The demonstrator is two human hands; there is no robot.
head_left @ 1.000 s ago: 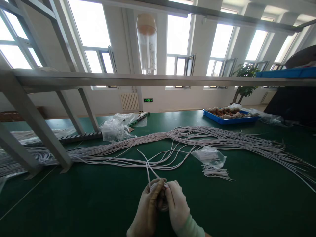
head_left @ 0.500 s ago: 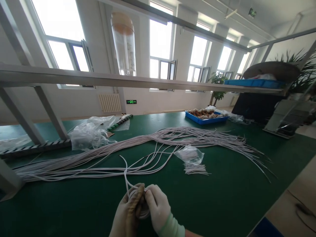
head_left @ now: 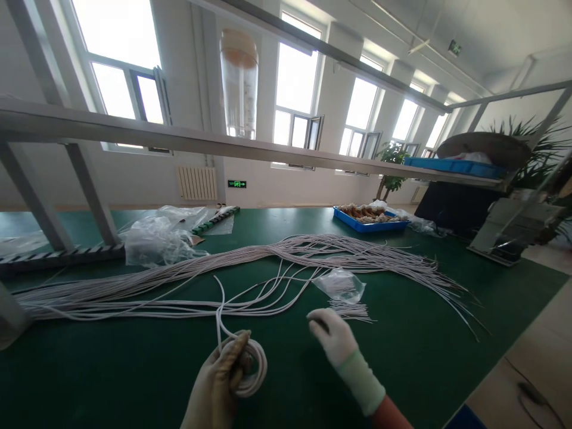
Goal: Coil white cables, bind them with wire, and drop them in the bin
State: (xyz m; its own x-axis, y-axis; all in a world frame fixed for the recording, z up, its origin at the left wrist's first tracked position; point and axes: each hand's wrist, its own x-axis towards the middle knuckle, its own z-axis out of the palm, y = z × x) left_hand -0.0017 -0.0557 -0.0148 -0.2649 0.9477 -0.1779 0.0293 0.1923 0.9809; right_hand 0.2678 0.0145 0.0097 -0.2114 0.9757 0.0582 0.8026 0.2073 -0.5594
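A coil of white cable [head_left: 257, 375] is gripped in my gloved left hand [head_left: 218, 375], thumb over its near side. One free cable end [head_left: 220, 289] rises from the coil toward the bundle. My gloved right hand [head_left: 335, 336] is off the coil, over the table to its right. Its fingers are slightly curled, with a gap between them and the thumb, and nothing shows in them. Just beyond the right hand lies a pile of short thin white strips [head_left: 351, 310]. A clear plastic bag [head_left: 342, 285] with more strips lies behind that pile.
A long bundle of white cables [head_left: 250, 256] stretches across the green table [head_left: 424, 333]. At the back are a blue tray [head_left: 370, 225] of brownish parts and crumpled plastic bags [head_left: 156, 241]. A shelf [head_left: 187, 140] carrying a clear bottle [head_left: 240, 86] spans overhead.
My right hand has let go of the coil and moved right, toward the short strips. My left hand keeps the coil and has shifted slightly left.
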